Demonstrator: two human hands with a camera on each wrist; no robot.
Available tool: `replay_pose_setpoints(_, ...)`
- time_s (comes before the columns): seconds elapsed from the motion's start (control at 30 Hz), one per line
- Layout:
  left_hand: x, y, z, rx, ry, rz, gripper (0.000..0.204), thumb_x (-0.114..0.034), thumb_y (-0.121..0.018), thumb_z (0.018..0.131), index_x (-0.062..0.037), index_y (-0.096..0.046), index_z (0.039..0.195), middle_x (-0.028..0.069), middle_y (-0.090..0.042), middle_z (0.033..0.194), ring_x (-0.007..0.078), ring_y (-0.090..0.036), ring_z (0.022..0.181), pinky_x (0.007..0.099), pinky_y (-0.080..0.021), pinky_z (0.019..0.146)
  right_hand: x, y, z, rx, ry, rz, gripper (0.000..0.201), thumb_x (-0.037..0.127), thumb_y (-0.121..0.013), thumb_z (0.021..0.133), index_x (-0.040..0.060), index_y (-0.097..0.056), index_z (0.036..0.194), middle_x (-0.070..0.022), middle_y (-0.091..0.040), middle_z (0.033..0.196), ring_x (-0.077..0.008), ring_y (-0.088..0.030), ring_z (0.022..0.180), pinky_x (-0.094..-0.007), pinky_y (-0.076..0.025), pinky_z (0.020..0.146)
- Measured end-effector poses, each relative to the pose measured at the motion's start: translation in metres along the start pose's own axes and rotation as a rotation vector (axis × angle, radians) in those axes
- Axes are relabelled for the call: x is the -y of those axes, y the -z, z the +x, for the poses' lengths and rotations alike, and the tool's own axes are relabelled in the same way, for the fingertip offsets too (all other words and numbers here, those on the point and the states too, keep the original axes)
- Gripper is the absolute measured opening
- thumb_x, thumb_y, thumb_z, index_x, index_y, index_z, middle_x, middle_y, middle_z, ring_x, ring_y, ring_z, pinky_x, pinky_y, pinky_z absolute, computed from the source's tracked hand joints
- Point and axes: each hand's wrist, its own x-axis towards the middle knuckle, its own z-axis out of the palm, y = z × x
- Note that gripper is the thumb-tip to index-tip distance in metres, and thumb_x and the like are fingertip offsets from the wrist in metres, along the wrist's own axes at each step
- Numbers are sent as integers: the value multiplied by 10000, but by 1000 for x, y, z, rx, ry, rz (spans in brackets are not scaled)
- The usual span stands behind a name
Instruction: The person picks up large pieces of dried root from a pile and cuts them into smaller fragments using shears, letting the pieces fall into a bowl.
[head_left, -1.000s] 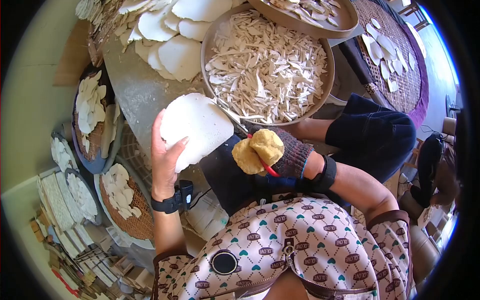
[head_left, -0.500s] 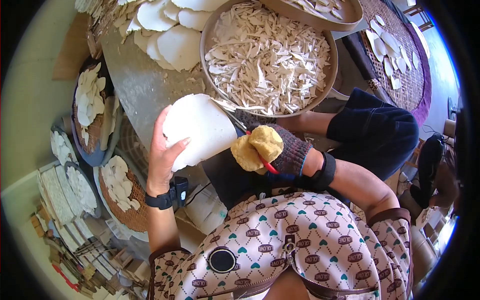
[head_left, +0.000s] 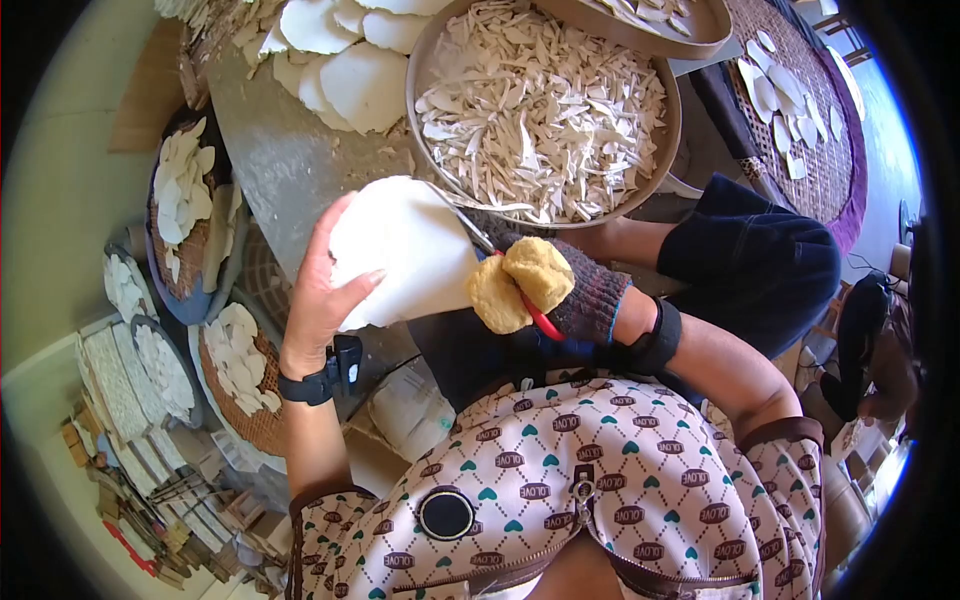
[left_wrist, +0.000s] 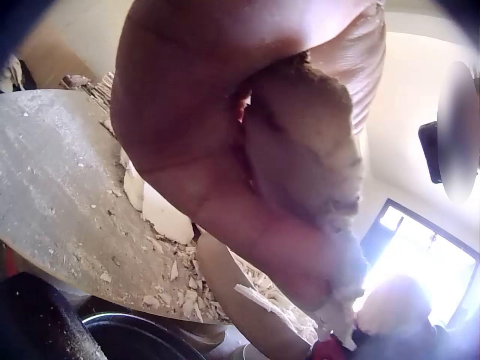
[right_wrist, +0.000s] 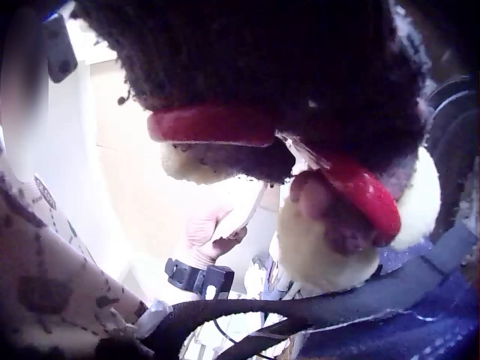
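Note:
The left hand (head_left: 322, 290) grips a large white slab (head_left: 405, 250) at its left edge, thumb on top. In the left wrist view that hand (left_wrist: 217, 142) curls round the slab (left_wrist: 307, 142). The gloved right hand (head_left: 580, 290) holds red-handled scissors (head_left: 541, 318) with yellow foam pads (head_left: 538, 273) on the handles. Their blades meet the slab's upper right edge, where a thin strip (head_left: 505, 206) hangs off beside the round container. In the right wrist view the red handles (right_wrist: 360, 193) show under the dark glove (right_wrist: 255, 67).
A round container (head_left: 672, 150) of white cut strips stands ahead, a second tray (head_left: 700, 45) overlapping its back rim. White slabs (head_left: 365, 90) lie stacked on the grey table (head_left: 262, 150). Woven trays (head_left: 275, 400) with white pieces stand at left, another (head_left: 835, 160) at right.
The slab has turned slightly and shifted a little in the left hand. The scissors have moved along its edge, and the thin strip now stretches further over the container's rim.

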Motion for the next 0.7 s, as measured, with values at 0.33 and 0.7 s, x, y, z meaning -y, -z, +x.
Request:
replay_pose_setpoints(0.33,22,-26,-16,-458,-41,-339,589,-39,-599,826,-34,-334,1352,122,-508,1236,190,-556,1048,302,-472,886,-27,-4,-6,-54,-120,268,321,225,-681,779,53,-585,1032,-108,-624,1026,-256,-602,956,-350,-493,845)
replay_pose_setpoints(0.7,31,-96,-12,-614,-20,-617,555,35,-555,857,-43,-280,1332,145,-470,1238,237,-535,1075,414,-530,840,-18,-9,3,-17,78,-265,391,246,-689,725,68,-590,1059,-115,-631,1006,-289,-616,924,-362,-502,811)
